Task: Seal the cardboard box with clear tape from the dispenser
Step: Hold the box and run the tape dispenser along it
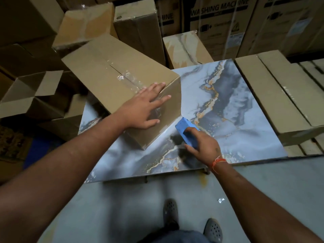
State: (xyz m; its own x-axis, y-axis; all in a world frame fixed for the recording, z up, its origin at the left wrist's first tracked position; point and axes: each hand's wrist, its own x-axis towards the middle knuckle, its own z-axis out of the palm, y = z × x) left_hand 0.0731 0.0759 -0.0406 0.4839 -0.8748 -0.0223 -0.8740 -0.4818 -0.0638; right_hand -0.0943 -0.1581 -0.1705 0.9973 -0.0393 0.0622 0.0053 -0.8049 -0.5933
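Observation:
A closed brown cardboard box (pixel 105 74) lies on a marble-patterned tabletop (pixel 242 123), turned at an angle. Clear tape (pixel 130 79) runs wrinkled along its top seam and down over the near edge. My left hand (pixel 146 106) lies flat with spread fingers on the box's near top corner, over the tape end. My right hand (pixel 201 143) grips a blue tape dispenser (pixel 185 129) just off the box's lower right corner, its toothed edge pointing at the box.
An open empty carton (pixel 29 95) sits at left. Long flat cartons (pixel 273 95) lie along the table's right side. Stacked boxes, some marked washing machine (pixel 219 16), fill the back. My feet (pixel 191 223) stand on grey floor below the table's near edge.

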